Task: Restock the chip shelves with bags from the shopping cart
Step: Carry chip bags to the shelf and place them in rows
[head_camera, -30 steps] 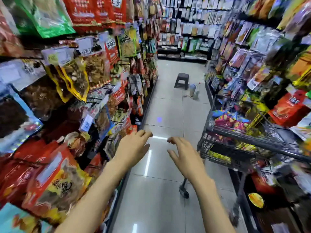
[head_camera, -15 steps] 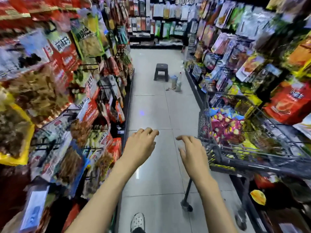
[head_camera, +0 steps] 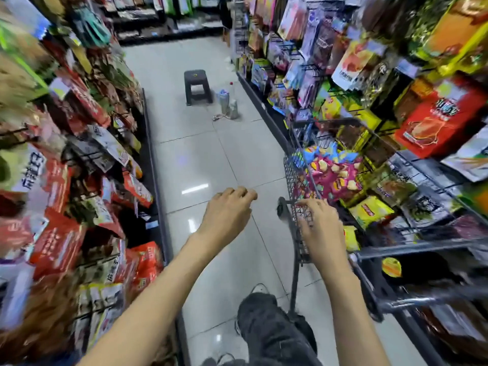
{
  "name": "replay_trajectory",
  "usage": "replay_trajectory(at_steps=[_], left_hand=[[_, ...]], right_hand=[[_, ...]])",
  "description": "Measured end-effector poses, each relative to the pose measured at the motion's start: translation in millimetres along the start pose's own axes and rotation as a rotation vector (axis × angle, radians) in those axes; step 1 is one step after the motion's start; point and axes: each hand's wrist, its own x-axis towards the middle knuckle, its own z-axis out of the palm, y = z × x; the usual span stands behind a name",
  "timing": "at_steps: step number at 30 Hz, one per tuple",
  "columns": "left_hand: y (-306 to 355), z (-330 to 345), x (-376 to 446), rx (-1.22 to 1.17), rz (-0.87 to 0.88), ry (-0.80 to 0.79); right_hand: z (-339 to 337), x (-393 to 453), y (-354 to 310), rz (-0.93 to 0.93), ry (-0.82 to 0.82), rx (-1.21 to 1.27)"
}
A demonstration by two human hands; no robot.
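Note:
A dark wire shopping cart (head_camera: 294, 178) stands at the right of the aisle, against the right shelves. Pink and blue chip bags (head_camera: 332, 173) and a yellow bag (head_camera: 371, 211) lie inside it. My right hand (head_camera: 318, 224) hovers over the cart's near left corner with fingers loosely bent, holding nothing. My left hand (head_camera: 228, 213) hangs over the floor, left of the cart, fingers loosely curled and empty. Snack bags fill the left shelves (head_camera: 79, 180) and the right shelves (head_camera: 396, 88).
A dark plastic stool (head_camera: 197, 85) stands mid-aisle further on, with a small bag and bottles (head_camera: 228, 105) on the floor beside it. My leg in dark trousers (head_camera: 266, 326) steps forward on the tiled floor (head_camera: 190, 154). More shelves close the aisle's far end.
I have stepped forward and turned right toward the cart. My right hand moved from over the floor to the cart's near corner. The left hand followed; both stay empty.

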Motion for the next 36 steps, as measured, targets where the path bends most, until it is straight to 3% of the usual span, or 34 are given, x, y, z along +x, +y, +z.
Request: replay_trajectory(at_steps=[13,16,22,25,32,36], left_hand=[[6,37,281,0.010,0.209,-0.129],[24,60,320,0.025,0.289,-0.236],[79,109,377,0.026,0.534,-0.391],[100,139,408,0.005,0.696,-0.455],[119,182,479,-0.018,0.990,-0.624],[129,209,518,0.038,1.065,-0.756]], right_hand=[[2,230,111,0.216,0.071,0.102],[4,231,132,0.301,0.060,0.145],[2,210,175,0.640,0.068,0.131],[2,217,187,0.786,0.143,0.135],[33,235,182,1.031,0.203,0.127],[55,248,183,1.173,0.269,0.219]])
